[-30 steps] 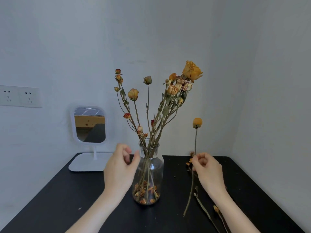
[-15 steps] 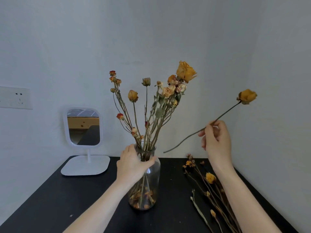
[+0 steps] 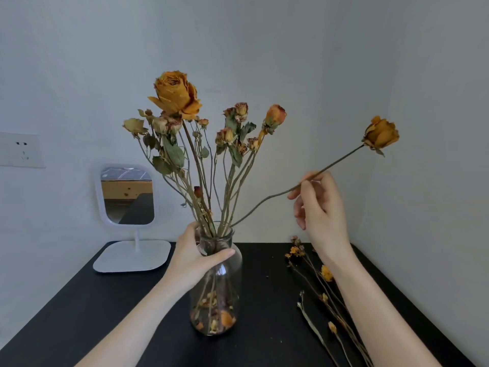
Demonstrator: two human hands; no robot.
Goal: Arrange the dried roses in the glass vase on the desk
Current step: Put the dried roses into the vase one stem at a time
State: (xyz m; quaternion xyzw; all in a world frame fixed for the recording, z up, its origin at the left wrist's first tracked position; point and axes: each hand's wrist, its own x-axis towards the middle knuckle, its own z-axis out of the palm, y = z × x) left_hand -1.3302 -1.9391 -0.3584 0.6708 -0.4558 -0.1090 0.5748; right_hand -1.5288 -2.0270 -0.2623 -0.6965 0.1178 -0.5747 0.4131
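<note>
A clear glass vase (image 3: 222, 295) stands on the black desk (image 3: 92, 308), with fallen petals at its bottom and several dried roses (image 3: 176, 95) rising from its neck. My left hand (image 3: 197, 256) grips the vase around the neck. My right hand (image 3: 321, 207) pinches the stem of a single orange dried rose (image 3: 382, 135). That stem slants down to the left, and its lower end meets the vase mouth among the other stems.
Several loose dried stems (image 3: 324, 290) lie on the desk at the right, under my right forearm. A small white standing mirror (image 3: 127, 197) sits at the back left. A wall socket (image 3: 19, 149) is at far left. Walls close the back and right.
My right hand lifted one rose off the desk, tilted it and brought its stem end to the vase mouth. My left hand closed on the vase neck. The view moved closer.
</note>
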